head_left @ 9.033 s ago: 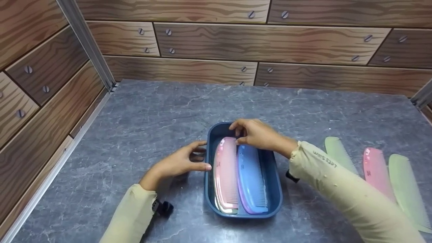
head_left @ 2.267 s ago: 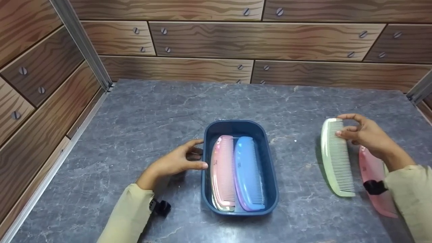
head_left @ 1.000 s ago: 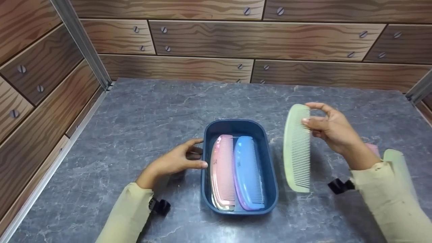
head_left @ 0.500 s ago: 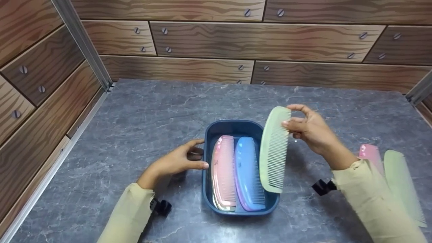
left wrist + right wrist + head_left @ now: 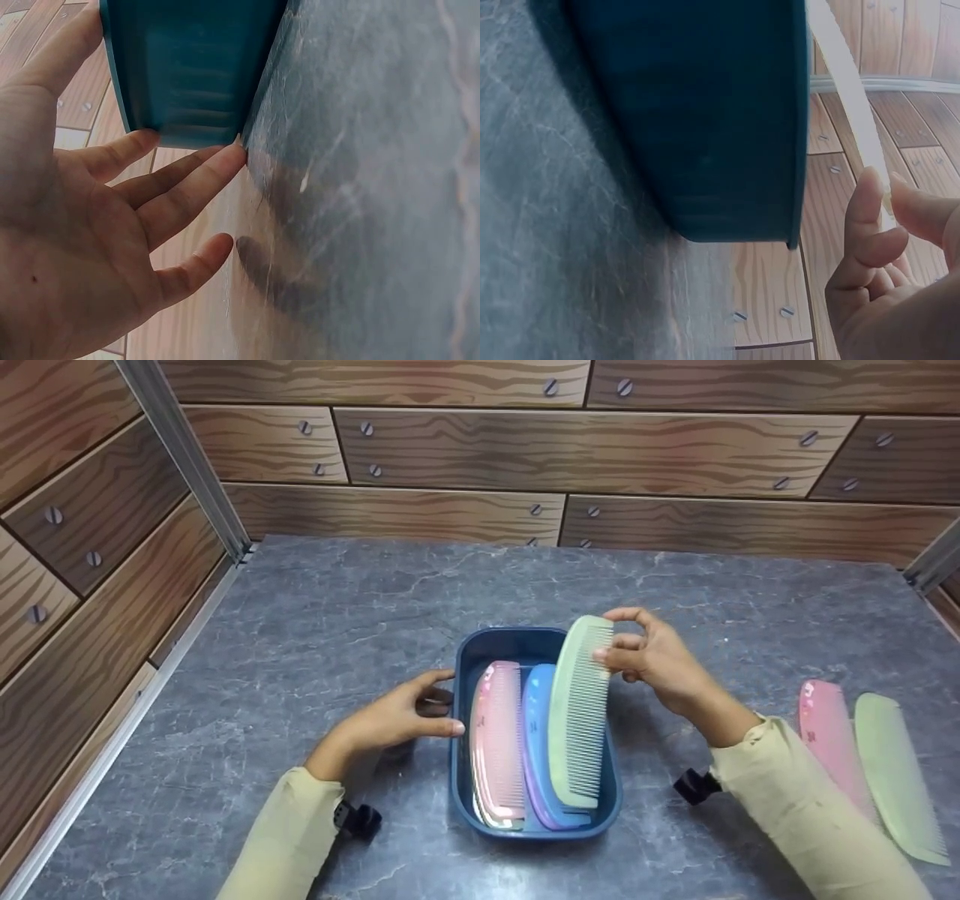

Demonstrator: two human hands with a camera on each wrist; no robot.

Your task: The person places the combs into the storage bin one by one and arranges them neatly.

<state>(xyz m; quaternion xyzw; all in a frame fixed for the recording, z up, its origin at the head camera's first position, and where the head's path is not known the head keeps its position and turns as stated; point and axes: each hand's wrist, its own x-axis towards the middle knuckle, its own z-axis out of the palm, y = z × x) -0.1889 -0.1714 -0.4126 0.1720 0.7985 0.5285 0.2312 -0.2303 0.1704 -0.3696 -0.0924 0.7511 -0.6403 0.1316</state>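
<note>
My right hand (image 5: 656,664) pinches a light green comb (image 5: 577,720) by its far end and holds it tilted over the right side of a dark blue bin (image 5: 615,802). In the right wrist view the same comb (image 5: 851,94) is seen edge-on between thumb and fingers, above the bin's rim. Inside the bin a pink comb (image 5: 496,742) lies on the left over other combs. A blue comb (image 5: 538,735) lies on a purple one, partly hidden by the green comb. My left hand (image 5: 397,716) touches the bin's left wall with extended fingers, as the left wrist view (image 5: 112,202) also shows.
On the grey marbled table (image 5: 337,607), right of the bin, lie a second pink comb (image 5: 829,727) and another green comb (image 5: 896,772), side by side. My right sleeve partly covers the pink one. Wood-patterned panels (image 5: 450,450) close off the back and left.
My right hand has picked up the green comb from the table on the right and carried it left, over the bin. The left hand stays at the bin's side.
</note>
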